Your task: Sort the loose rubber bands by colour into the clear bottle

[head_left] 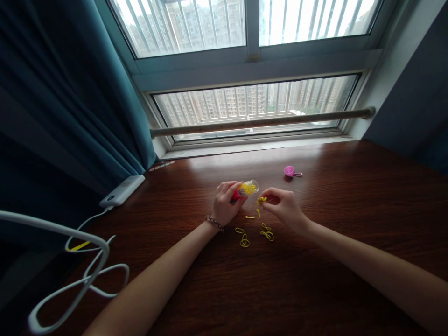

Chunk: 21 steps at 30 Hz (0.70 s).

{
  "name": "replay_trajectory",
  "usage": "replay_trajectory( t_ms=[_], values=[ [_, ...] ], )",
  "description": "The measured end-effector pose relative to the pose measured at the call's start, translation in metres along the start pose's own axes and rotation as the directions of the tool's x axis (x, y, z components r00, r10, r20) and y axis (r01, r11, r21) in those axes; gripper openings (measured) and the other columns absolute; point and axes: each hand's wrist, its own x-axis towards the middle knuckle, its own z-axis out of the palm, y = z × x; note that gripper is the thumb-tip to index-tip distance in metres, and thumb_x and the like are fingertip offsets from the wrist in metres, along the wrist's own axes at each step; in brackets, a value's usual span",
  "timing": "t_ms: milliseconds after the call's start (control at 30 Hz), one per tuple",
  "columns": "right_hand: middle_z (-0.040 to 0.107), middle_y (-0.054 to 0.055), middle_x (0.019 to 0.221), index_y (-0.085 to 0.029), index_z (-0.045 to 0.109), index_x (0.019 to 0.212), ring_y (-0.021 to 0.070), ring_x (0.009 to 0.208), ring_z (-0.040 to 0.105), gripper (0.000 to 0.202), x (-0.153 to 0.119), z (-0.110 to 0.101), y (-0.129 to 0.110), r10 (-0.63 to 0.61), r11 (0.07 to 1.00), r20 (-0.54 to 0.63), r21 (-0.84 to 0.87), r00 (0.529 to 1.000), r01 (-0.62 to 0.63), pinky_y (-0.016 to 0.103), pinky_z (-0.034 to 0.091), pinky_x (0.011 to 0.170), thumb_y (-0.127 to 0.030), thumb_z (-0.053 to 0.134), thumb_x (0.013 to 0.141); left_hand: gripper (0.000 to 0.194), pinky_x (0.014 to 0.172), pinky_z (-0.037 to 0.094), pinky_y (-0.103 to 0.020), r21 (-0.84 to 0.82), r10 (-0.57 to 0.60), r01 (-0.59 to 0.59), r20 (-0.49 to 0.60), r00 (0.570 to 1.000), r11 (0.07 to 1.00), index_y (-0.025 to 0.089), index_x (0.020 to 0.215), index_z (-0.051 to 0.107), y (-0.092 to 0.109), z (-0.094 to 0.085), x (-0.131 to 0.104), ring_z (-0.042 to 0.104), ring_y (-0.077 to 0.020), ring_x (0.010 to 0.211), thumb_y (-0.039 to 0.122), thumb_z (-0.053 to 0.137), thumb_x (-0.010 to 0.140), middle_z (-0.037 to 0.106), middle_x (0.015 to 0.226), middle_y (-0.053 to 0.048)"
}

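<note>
My left hand (pixel 227 201) is wrapped round a small clear bottle (pixel 248 188), which lies tilted with its mouth toward the right. Yellow bands fill the part that shows, and a red section sits near my fingers. Just right of the mouth, my right hand (pixel 285 207) pinches a little bunch of yellow rubber bands (pixel 262 199) between thumb and fingers. Below the hands, several loose yellow bands (pixel 267 235) lie on the brown table (pixel 210 298), some looped and some nearly straight. A bracelet circles my left wrist.
A pink cup-shaped piece (pixel 289 171) with a loop rests beyond my right hand. On the left are a white power bank (pixel 122 190) with a cable and a thick white looped cord (pixel 70 224). Blue curtains (pixel 80 93) and a barred window stand behind the table.
</note>
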Motion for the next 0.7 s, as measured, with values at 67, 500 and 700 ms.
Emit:
replay_trajectory(
  t_ms=[67,500,700],
  values=[
    [0.066,0.004,0.075,-0.015,0.062,0.080,0.0155,0.067,0.062,0.015,0.004,-0.004,0.002,0.047,0.993,-0.093,0.116,0.995,-0.036,0.026,0.050,0.062,-0.027,0.062,0.070,0.038,0.084,0.042,-0.037,0.013,0.017,-0.017,0.010,1.000,1.000,0.023,0.111,0.053,0.000,0.000,0.000,0.052,-0.0209,0.095,0.031,0.062,0.075,0.057,0.103,-0.007],
    [0.064,0.001,0.065,-0.019,0.066,0.072,0.0121,0.054,0.057,0.010,0.006,-0.011,-0.004,-0.085,0.978,-0.179,-0.204,0.980,0.048,0.024,0.047,0.054,-0.028,0.065,0.070,0.043,0.085,0.039,-0.038,0.053,0.228,-0.234,0.095,0.969,0.971,0.023,0.116,0.052,0.008,-0.004,-0.002,0.051,-0.0201,0.092,0.031,0.062,0.074,0.058,0.102,-0.007],
    [0.061,0.000,0.067,-0.018,0.059,0.070,0.0118,0.057,0.058,0.013,0.006,-0.011,-0.006,-0.108,0.980,-0.208,-0.186,0.972,0.069,0.022,0.047,0.053,-0.027,0.067,0.067,0.043,0.085,0.039,-0.037,0.059,0.267,-0.274,0.105,0.958,0.960,0.023,0.116,0.052,0.009,-0.005,-0.002,0.051,-0.0198,0.091,0.031,0.062,0.074,0.059,0.101,-0.007]
  ],
)
